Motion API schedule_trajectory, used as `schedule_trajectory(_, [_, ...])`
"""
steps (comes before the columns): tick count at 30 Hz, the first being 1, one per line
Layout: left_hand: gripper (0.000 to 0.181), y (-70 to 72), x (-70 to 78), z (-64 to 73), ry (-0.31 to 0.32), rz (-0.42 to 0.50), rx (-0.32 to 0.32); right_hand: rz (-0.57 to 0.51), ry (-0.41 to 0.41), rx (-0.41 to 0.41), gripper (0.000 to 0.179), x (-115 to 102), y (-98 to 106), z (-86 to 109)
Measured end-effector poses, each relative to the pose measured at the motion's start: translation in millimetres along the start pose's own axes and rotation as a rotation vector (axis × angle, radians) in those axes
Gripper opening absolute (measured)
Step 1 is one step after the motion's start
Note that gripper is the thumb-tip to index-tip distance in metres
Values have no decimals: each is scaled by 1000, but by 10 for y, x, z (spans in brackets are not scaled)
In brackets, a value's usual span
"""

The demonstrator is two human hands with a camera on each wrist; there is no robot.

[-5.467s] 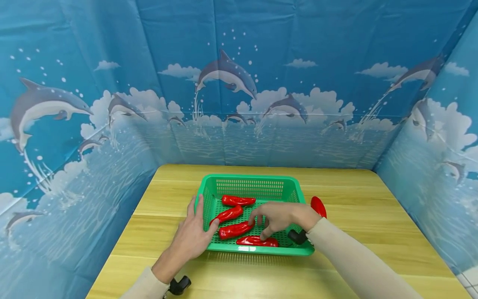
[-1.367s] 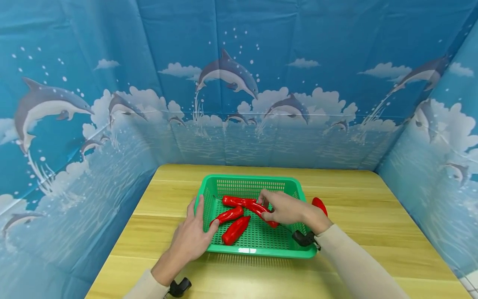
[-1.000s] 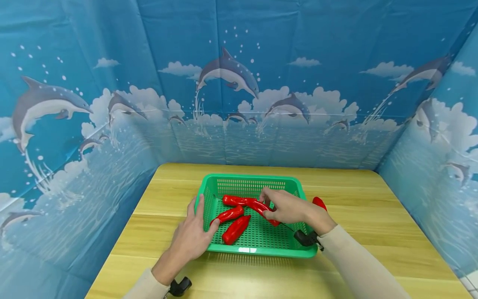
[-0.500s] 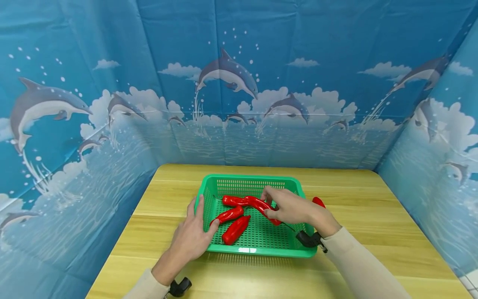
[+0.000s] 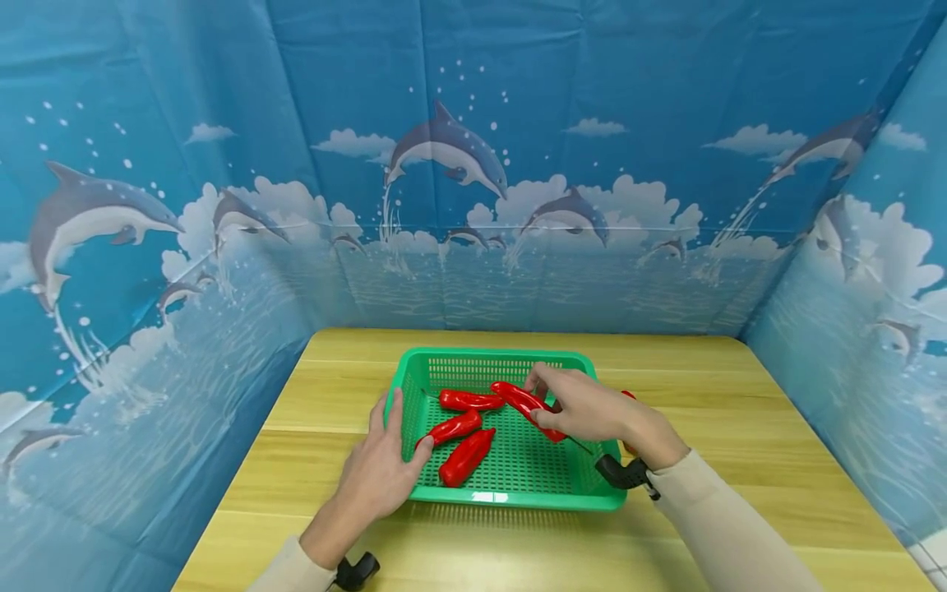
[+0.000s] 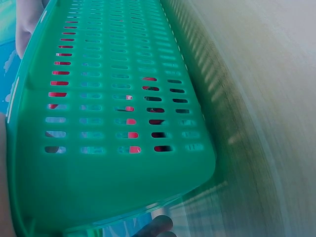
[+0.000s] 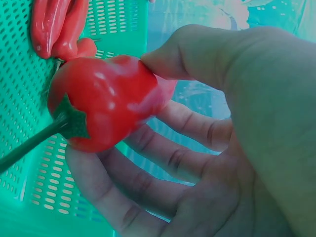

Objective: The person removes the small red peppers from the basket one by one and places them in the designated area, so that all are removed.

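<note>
In the head view my right hand (image 5: 584,403) pinches a long red pepper (image 5: 527,404) above the right half of the green basket (image 5: 510,499). In the right wrist view, the thumb and curled fingers hold the pepper (image 7: 108,98) near its stem end, the green stem pointing left. My left hand (image 5: 381,464) grips the basket's left side, thumb over the rim and fingers along the outside. Three more peppers lie inside: one at the back (image 5: 468,400), one in the middle (image 5: 455,427), one in front (image 5: 466,459).
Outside the basket on the right, another red thing (image 5: 629,395) is mostly hidden behind my right forearm. The basket stands on a wooden table (image 5: 681,370). A blue dolphin-print curtain (image 5: 473,279) hangs behind and at both sides.
Earlier the right hand reached to the basket's front; now it holds a pepper higher and farther right, apart from the others. The front pepper has turned. The left hand stays put.
</note>
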State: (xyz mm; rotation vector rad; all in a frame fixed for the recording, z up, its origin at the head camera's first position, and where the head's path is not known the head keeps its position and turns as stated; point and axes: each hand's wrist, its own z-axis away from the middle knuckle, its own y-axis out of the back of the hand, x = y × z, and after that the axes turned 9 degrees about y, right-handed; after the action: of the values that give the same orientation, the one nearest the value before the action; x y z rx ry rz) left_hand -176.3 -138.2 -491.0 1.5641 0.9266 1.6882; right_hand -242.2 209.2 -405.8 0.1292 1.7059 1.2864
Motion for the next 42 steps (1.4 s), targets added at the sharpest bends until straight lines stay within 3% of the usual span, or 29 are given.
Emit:
schedule_trajectory(13, [102,2,5,-3,2,-2,-5,-45,-16,7,32,-2,88,83])
schedule_trajectory(20, [102,9,-2,-5,-4,-8,4,5,24,40,37,31,89,91])
schedule_trajectory(27, [102,9,-1,-10,-6,-11,7,16,57,68,63,46,82,102])
schedule_trajectory(32, [101,5,-16,-7,-7,-15,5,89,104,88,78,61,82,128])
schedule_trajectory(42, [101,3,-25,3,-11,-16,10,140,139,129,69,81,77,195])
